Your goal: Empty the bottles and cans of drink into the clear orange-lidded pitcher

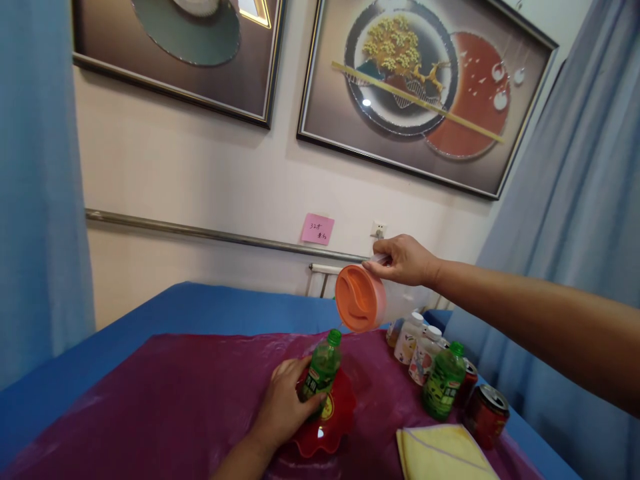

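Note:
My left hand [286, 403] is wrapped round a green plastic bottle [323, 370] with no cap on its neck. The bottle stands upright on a red scalloped plate [336, 423]. Above and to the right, my right hand [404, 259] grips the handle of a clear pitcher [403, 300] with an orange lid [358, 298]. The pitcher is tipped on its side, lid facing left, with its lower left edge just above the bottle's mouth. I cannot make out clearly whether liquid runs between them.
Right of the plate stand white-capped bottles [409, 338], another green bottle [444, 381] and drink cans [487, 415]. A folded yellow cloth [445, 453] lies in front. Purple sheeting [200, 400] covers part of the blue surface [225, 303]. Blue curtains [545, 220] hang at both sides.

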The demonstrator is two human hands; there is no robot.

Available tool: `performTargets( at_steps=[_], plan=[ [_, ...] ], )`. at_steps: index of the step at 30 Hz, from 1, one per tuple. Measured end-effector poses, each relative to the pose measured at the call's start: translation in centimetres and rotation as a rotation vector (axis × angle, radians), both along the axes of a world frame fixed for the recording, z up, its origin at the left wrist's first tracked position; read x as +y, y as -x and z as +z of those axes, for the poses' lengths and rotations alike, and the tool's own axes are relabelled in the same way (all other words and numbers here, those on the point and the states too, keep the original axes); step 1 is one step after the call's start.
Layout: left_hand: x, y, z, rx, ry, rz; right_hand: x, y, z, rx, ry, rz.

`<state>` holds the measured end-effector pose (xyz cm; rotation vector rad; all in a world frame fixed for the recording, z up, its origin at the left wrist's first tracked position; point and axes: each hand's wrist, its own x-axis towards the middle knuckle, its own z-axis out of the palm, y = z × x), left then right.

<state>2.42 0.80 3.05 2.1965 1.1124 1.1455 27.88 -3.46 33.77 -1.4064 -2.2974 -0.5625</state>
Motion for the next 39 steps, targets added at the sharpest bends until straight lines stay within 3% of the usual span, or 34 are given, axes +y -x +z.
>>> performTargets(
  at_steps=[13,39],
  plan=[
    [0.2,0.0,-0.6,0.015,0.0,0.006,-0.1,0.2,0.2,-0.013,-0.023,-0.016],
    [-0.4,-0.1,0.2,0.004,0.005,0.014,-0.1,0.4,0.2,-0.022,0.016,-0.016]
  ],
)
